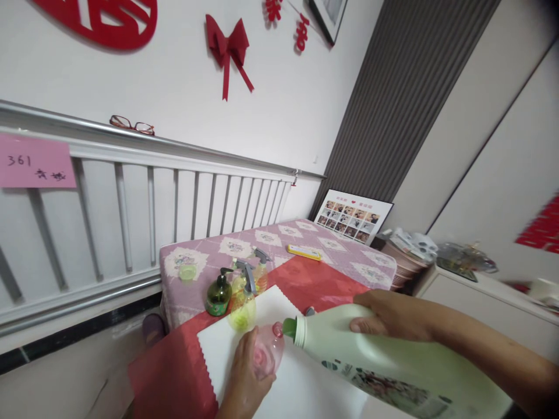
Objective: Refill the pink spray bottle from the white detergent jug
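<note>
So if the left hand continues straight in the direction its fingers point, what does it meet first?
Probably the yellow-green spray bottle, just beyond the small pink bottle that the left hand holds; depth is unclear.

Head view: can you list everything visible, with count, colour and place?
large plastic jug: 1, pale green with green spout, tilted toward the small bottle
small clear pink bottle: 1, pink, at the jug's spout
white cloth: 1, white, zigzag edge, on the red cloth
red cloth: 1, red, over the table
spray bottles: 2, yellowish, past the white cloth
dark green pump bottle: 1, beside the sprays
yellow flat box: 1, on the pink patterned cover
red-framed glasses: 1, on the radiator shelf
pink note: 1, on the radiator
photo board: 1, against the wall
left hand: holds the small bottle
right hand: grips the jug
</note>
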The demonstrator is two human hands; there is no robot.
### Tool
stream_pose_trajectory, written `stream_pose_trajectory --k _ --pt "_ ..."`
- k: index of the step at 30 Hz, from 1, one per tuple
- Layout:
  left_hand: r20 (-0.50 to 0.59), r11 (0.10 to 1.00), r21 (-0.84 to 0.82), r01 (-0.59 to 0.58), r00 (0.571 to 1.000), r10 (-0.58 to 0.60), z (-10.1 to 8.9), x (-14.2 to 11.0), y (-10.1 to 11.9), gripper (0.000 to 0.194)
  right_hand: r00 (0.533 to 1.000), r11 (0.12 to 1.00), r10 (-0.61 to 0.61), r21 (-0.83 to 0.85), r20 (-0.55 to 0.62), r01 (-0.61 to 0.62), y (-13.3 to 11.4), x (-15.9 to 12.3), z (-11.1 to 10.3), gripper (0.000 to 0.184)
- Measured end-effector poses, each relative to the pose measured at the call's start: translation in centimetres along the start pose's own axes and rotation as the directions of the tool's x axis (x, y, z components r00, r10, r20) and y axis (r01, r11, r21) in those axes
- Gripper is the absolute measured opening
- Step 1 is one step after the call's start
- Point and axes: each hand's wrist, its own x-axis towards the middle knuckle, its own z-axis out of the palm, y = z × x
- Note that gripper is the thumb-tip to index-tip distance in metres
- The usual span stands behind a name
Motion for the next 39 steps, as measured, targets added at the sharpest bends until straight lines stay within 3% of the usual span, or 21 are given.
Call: stream_pose_trajectory --k 14,20,25,31,39 --pt "0.007 0.999 -0.036 -0.007 1.0 0.007 0.3 0.3 -0.8 0.096 1.0 1.0 0.009 -0.015 -0.009 -0.009 -0.3 -0.1 -0.1 0.053" --pt "-0.036 0.996 -0.052 -0.074 0.997 0.072 0.7 0.3 -1.2 0.095 0.999 0.999 0.026 -0.019 -0.018 -0.027 -0.1 0.1 0.1 0.052" --pt "0.001 0.998 -0.045 -0.051 0.999 0.051 0.5 0.4 -1.1 0.095 0.999 1.0 0.012 0.02 -0.033 -0.012 0.3 0.3 0.3 0.047" --pt "0.032 0.999 -0.026 -0.034 0.999 0.035 0.4 0.5 -1.4 0.095 0.997 0.999 0.015 0.043 -0.075 -0.012 0.4 0.3 0.6 0.044" --pt "-0.031 0.999 -0.028 -0.044 0.999 0.043 0.8 0.4 -1.3 0.095 0.989 0.998 0.008 0.068 -0.148 0.002 0.6 0.3 0.8 0.038"
